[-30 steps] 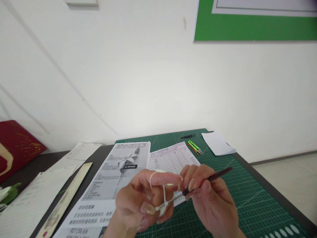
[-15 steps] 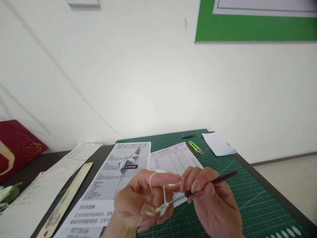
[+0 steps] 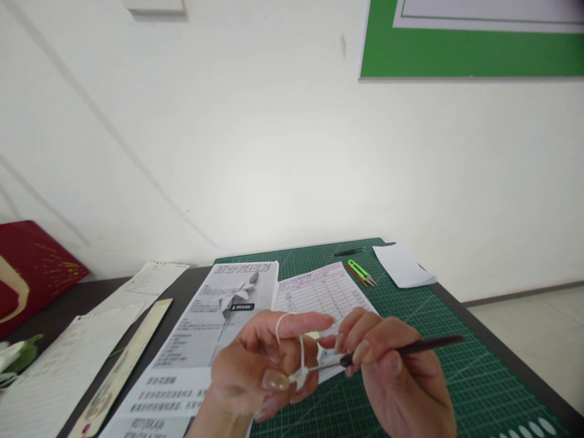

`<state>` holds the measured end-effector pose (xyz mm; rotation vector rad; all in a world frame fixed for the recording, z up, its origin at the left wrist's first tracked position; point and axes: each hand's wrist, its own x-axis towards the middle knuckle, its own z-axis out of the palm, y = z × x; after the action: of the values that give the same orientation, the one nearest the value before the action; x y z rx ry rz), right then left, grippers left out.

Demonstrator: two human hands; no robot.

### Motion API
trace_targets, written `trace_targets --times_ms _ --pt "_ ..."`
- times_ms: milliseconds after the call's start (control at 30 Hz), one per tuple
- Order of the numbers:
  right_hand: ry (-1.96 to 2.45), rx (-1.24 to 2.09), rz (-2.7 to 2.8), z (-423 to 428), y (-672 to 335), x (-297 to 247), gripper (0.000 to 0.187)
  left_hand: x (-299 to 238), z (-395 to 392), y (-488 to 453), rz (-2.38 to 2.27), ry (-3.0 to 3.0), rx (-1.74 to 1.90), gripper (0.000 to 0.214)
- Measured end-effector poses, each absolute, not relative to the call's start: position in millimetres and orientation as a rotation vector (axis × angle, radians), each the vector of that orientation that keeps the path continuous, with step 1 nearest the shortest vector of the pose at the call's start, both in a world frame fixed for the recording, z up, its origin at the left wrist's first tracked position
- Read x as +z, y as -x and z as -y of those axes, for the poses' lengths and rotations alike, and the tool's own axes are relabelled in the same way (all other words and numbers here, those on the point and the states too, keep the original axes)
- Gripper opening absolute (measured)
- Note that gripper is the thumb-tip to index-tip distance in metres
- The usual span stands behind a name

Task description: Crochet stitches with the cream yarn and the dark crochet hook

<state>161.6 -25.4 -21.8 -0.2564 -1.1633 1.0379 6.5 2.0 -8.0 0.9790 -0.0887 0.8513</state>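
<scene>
My left hand [image 3: 269,359] pinches a small piece of white crochet work [image 3: 298,377] between thumb and fingers. White yarn [image 3: 302,351] loops round its raised index finger and runs down to the piece. My right hand [image 3: 401,371] is closed round the dark handle of a crochet hook [image 3: 424,345]. The hook's thin metal shaft points left, and its tip meets the white work at the left fingertips. Whether the tip sits inside a loop is too small to tell. Both hands are held above a green cutting mat [image 3: 456,353].
Printed instruction sheets [image 3: 182,365] and a form [image 3: 314,286] lie behind the hands. Green thread snips [image 3: 360,272], a dark pen-like tool [image 3: 349,251] and white paper [image 3: 404,266] are at the back right. A ruler [image 3: 123,365], written sheets [image 3: 73,359] and a red bag [image 3: 36,267] are left.
My right hand and the crochet hook have shifted slightly right and down, and the handle lies flatter. The left hand keeps its hold almost unmoved.
</scene>
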Motion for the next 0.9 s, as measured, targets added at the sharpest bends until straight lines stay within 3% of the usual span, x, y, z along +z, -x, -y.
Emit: trace_targets --times_ms 433,633,733,900 --pt "0.359 0.785 1.294 30 -163 -19 0.017 -6 4 -6 -0.057 -0.976 0.942 0.051" --pt "0.471 0.344 1.677 38 -167 -25 0.028 -14 6 -9 -0.075 -0.955 1.033 0.054" --pt "0.565 0.058 1.599 38 -166 -30 0.032 -13 9 -13 -0.087 -0.919 1.124 0.053" --pt "0.595 -0.194 1.634 30 -158 -31 0.022 -8 20 -21 -0.328 -0.861 1.326 0.052"
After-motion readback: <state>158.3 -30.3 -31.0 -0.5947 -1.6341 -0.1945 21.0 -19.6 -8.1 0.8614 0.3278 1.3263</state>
